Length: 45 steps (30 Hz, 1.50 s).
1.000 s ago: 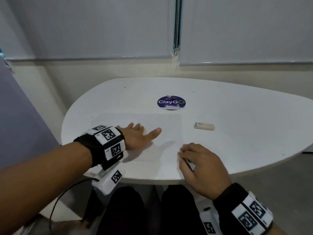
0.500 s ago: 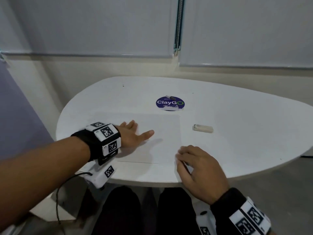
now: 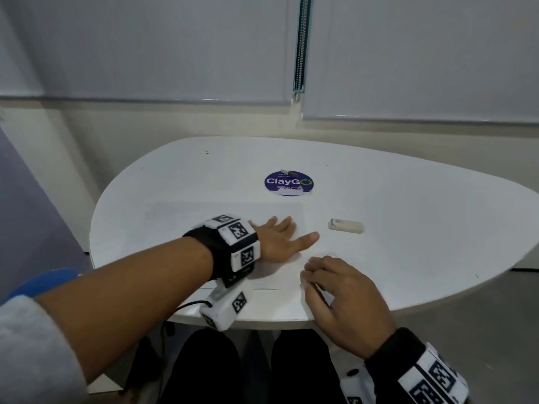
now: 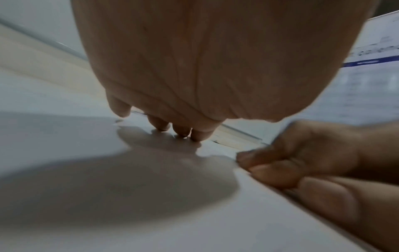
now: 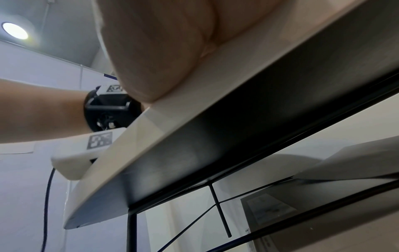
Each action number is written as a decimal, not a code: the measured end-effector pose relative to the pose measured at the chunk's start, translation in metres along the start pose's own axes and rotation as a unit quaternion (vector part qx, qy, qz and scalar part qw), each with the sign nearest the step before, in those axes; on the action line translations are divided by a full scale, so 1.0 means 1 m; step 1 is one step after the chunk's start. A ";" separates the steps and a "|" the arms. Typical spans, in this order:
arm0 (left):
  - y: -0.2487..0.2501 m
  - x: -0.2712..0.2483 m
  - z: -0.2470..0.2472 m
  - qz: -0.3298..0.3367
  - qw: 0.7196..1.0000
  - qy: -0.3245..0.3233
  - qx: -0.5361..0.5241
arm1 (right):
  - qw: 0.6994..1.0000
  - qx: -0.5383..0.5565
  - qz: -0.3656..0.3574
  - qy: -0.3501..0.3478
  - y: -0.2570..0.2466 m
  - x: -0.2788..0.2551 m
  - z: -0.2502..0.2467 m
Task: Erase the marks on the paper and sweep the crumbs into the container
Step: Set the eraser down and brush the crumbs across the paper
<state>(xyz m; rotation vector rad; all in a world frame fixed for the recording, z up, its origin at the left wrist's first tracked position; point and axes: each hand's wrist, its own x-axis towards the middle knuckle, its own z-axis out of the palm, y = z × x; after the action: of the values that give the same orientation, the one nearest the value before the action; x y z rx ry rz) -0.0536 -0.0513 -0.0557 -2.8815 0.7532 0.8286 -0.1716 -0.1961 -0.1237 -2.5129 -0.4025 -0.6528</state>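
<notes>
A white sheet of paper [image 3: 204,217] lies on the white table [image 3: 408,199]; I make out no marks or crumbs on it. My left hand [image 3: 280,240] lies flat on the sheet's right part, fingers straight and fingertips [image 4: 181,133] touching it. My right hand [image 3: 335,287] rests near the table's front edge with curled fingers [image 4: 270,168] on the sheet's right border, and nothing shows in them. A pale eraser [image 3: 346,225] lies loose on the table to the right of the sheet, apart from both hands. No container is clearly visible.
A round blue ClayGo sticker [image 3: 288,183] sits behind the paper with a small grey object [image 3: 289,172] at its top. Closed blinds and a wall stand behind the table. The table's front edge [image 5: 215,119] runs under my right palm.
My left hand has slid to the right across the paper, closer to its right edge and to my right hand. The right hand and the eraser have stayed in place.
</notes>
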 end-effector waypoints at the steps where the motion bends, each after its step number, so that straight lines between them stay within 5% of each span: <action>1: -0.015 -0.003 0.000 -0.022 1.000 0.001 0.001 | 1.000 -0.004 -0.001 0.003 0.000 0.000 0.000; 7: -0.071 -0.025 -0.004 -0.196 0.979 0.041 0.034 | 1.000 0.001 -0.002 0.008 -0.001 0.000 0.003; 12: -0.008 -0.012 -0.007 0.011 0.999 0.015 0.030 | 1.000 0.000 -0.004 -0.001 -0.001 0.001 0.002; 15: 0.022 -0.002 0.000 0.037 0.999 0.018 -0.016 | 1.000 0.010 -0.005 -0.008 0.000 0.001 0.000; 19: 0.001 -0.006 0.004 -0.015 1.000 0.017 -0.009 | 1.000 -0.005 -0.008 0.002 0.001 0.000 0.001; 26: -0.061 -0.040 -0.022 -0.224 0.970 0.016 0.091 | 1.000 -0.003 -0.004 0.007 0.000 0.000 0.004; 28: -0.053 -0.032 -0.034 -0.195 0.977 0.044 0.070 | 1.000 -0.002 -0.004 0.003 0.001 0.000 0.003; 32: -0.009 -0.008 -0.029 -0.012 0.994 0.039 -0.099 | 1.000 -0.002 -0.009 0.001 0.000 0.001 0.002; 35: 0.023 0.005 -0.012 0.052 0.998 0.018 -0.019 | 1.000 0.001 -0.009 -0.004 0.000 0.002 0.002; 45: -0.072 0.003 0.004 -0.139 0.990 0.019 0.010 | 1.000 -0.003 -0.006 0.007 -0.001 0.000 0.003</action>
<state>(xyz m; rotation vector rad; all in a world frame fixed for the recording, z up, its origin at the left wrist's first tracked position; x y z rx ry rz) -0.0198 0.0121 -0.0666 -2.8969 0.3464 0.7293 -0.1706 -0.1935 -0.1254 -2.5120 -0.4129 -0.6766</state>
